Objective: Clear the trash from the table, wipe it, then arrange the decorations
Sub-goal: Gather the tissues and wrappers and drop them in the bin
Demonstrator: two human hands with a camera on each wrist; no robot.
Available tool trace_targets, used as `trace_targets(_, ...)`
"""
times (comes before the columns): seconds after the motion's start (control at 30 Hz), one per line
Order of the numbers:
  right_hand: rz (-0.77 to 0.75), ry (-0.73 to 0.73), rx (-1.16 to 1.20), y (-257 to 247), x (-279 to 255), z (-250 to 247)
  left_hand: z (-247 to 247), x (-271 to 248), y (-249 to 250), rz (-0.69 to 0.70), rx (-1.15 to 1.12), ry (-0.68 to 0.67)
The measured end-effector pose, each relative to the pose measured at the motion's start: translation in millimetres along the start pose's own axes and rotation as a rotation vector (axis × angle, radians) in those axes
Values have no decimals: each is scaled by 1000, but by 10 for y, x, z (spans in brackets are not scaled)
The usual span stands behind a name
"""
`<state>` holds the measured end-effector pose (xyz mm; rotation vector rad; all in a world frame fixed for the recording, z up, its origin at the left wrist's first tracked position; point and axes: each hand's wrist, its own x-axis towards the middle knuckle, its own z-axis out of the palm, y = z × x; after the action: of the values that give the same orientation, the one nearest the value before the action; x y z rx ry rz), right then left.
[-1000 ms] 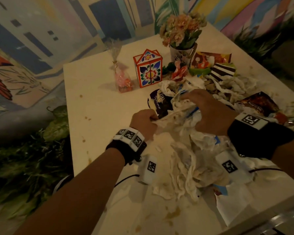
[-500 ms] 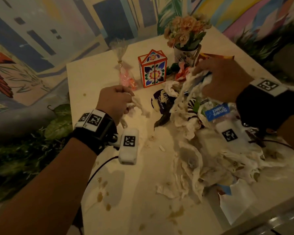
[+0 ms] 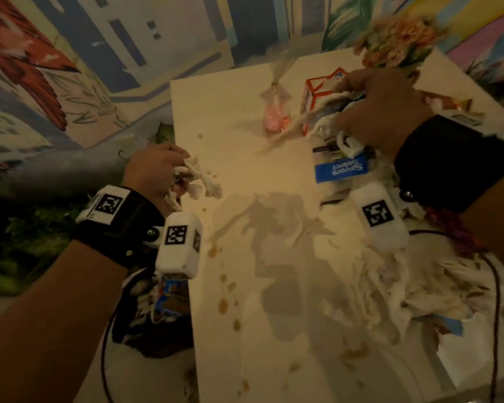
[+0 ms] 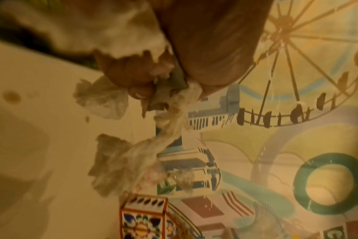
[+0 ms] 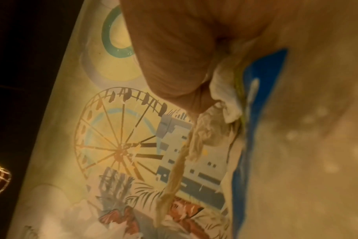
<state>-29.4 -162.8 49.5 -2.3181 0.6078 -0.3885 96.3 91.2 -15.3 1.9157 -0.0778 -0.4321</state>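
Note:
My left hand (image 3: 169,173) grips a wad of stained white tissue (image 3: 200,181) over the left edge of the cream table (image 3: 245,175). In the left wrist view that tissue (image 4: 170,116) hangs from the curled fingers. My right hand (image 3: 361,112) is raised over the back of the table. It clutches a bundle of soiled tissues (image 3: 329,117) and a blue-labelled wrapper (image 3: 341,170); the right wrist view shows the tissue (image 5: 221,97) and the blue wrapper (image 5: 262,113) close up. More crumpled tissues (image 3: 405,286) lie at the right.
A painted box (image 3: 313,94), a cellophane candy bag (image 3: 275,117) and a vase of flowers (image 3: 399,45) stand at the back, the box partly behind my right hand. A dark bag holding wrappers (image 3: 163,315) sits below the table's left edge. Brown stains (image 3: 223,303) dot the tabletop.
Both hands have lifted trash off the pile. The left hand carried its tissue to the table's left edge. The right hand rose and moved back-left with its bundle.

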Motion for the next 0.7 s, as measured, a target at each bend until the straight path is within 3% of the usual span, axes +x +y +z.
trace_targets(0.27, -79, -194, 226, -877, -90, 1314, -1017, 25, -799, -332, -140, 147)
trace_targets(0.33, -69, -265, 256, -1029, -198, 1701, -1194, 42, -1109, -354, -180, 228)
trace_targets(0.4, -43, -339, 257, -1134, -311, 2072, -1381, 132, -1404, -401, 9, 265)
trace_targets(0.53, 5, -508, 252, -1255, -538, 2710, -1615, 160, -1895, -473, 386, 180)
trace_targets(0.7, 141, -616, 284, -1277, -721, 3473, -1758, 260, -2470, -508, 546, 82)
